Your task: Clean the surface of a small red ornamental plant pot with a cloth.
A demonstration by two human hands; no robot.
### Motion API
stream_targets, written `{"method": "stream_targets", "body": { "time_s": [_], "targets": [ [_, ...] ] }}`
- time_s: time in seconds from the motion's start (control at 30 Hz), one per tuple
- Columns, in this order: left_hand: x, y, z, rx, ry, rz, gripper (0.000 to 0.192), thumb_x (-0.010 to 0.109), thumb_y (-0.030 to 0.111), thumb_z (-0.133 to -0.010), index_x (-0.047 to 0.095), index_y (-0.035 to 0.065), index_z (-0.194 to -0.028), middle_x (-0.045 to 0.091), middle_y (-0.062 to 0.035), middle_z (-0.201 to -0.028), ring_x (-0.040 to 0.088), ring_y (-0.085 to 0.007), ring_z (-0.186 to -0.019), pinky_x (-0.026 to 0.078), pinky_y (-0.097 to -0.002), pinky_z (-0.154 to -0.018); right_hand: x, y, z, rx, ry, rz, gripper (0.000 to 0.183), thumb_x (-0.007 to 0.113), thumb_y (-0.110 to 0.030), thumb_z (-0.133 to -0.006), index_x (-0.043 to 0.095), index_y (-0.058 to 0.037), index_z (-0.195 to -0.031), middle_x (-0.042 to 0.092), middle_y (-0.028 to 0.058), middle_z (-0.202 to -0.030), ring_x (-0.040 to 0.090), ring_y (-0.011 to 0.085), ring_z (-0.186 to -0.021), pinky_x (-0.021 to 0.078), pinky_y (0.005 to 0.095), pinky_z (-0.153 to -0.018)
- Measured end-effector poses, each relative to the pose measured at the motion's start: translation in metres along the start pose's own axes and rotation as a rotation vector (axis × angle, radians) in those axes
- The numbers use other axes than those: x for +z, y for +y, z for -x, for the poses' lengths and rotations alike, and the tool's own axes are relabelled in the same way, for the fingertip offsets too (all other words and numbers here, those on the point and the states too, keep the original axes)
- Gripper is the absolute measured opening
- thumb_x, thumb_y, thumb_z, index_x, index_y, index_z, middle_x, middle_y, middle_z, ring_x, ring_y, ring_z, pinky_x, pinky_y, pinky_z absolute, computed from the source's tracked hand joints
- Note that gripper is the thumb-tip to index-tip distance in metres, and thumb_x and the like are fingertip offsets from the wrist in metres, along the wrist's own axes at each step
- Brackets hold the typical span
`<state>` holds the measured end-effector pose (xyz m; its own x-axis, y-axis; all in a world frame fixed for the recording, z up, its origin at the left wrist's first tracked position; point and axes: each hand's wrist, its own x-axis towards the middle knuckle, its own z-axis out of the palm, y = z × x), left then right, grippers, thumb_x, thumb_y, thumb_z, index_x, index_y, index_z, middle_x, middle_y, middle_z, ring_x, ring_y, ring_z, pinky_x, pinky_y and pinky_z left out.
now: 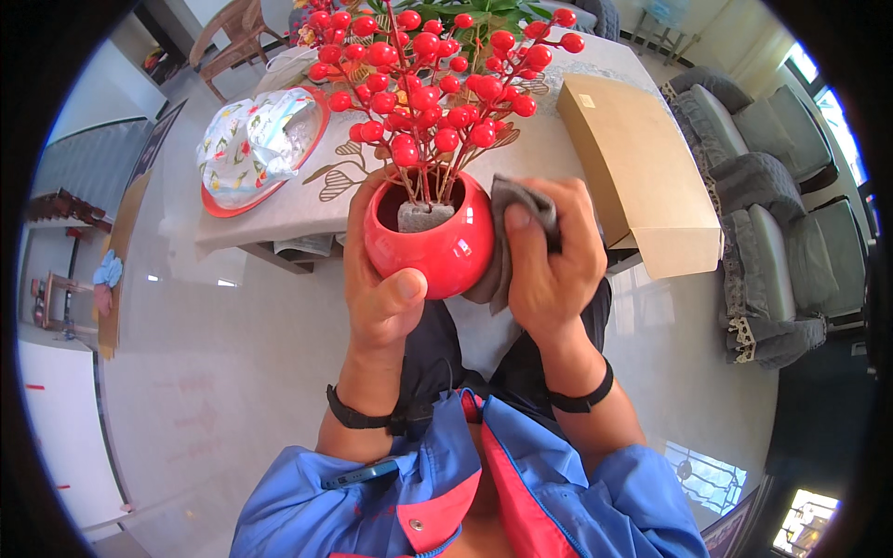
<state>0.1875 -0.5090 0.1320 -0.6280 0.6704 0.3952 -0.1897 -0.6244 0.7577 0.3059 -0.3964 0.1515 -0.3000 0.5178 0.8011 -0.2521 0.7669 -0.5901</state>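
A round, glossy red vase [446,258] is held up over my lap at the table's near edge. My left hand [380,293] grips its left side, thumb on the front. Artificial red berry stems [425,97] rise from a grey foam block [424,217] inside the vase mouth. In my right hand [558,258] is a folded grey cloth [506,237], which lies against the right side of the vase. Part of the cloth is hidden behind my fingers, and the fingers of my left hand are partly hidden behind the vase.
A long brown cardboard box [635,160] lies at the table's right edge. On the left, a red-rimmed tray [222,209] holds a floral-patterned plastic bag [244,143]. The covered table [279,213] bears a leafy green plant [467,14] farther back. Grey sofas [760,195] stand right, a wooden chair [230,42] back left.
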Motion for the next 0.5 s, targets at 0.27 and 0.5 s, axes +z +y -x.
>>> {"method": "stream_targets", "body": {
  "time_s": [0.27, 0.5],
  "targets": [
    [0.001, 0.003, -0.001, -0.001, 0.053, 0.047, 0.109, 0.091, 0.038, -0.071, 0.035, -0.0052, -0.154, 0.054, -0.0198, -0.145, 0.058, -0.0291, -0.132, 0.048, -0.0430, -0.113, 0.009, -0.014, 0.033, -0.001, 0.029, -0.050, 0.021, 0.069, 0.001, -0.092, 0.064, 0.0028, -0.112, 0.064, 0.0166, -0.092, 0.063, 0.0256, -0.078, 0.0499, 0.0339, -0.070],
    [0.000, 0.003, -0.002, -0.022, 0.009, 0.038, 0.111, 0.093, 0.036, -0.070, 0.033, -0.0032, -0.155, 0.054, -0.0193, -0.144, 0.058, -0.0288, -0.132, 0.049, -0.0432, -0.112, 0.005, 0.011, 0.005, 0.232, 0.129, -0.176, 0.016, 0.066, 0.001, -0.097, 0.067, 0.0018, -0.113, 0.064, 0.0078, -0.095, 0.061, 0.0151, -0.085, 0.0493, 0.0272, -0.078]
  ]
}}
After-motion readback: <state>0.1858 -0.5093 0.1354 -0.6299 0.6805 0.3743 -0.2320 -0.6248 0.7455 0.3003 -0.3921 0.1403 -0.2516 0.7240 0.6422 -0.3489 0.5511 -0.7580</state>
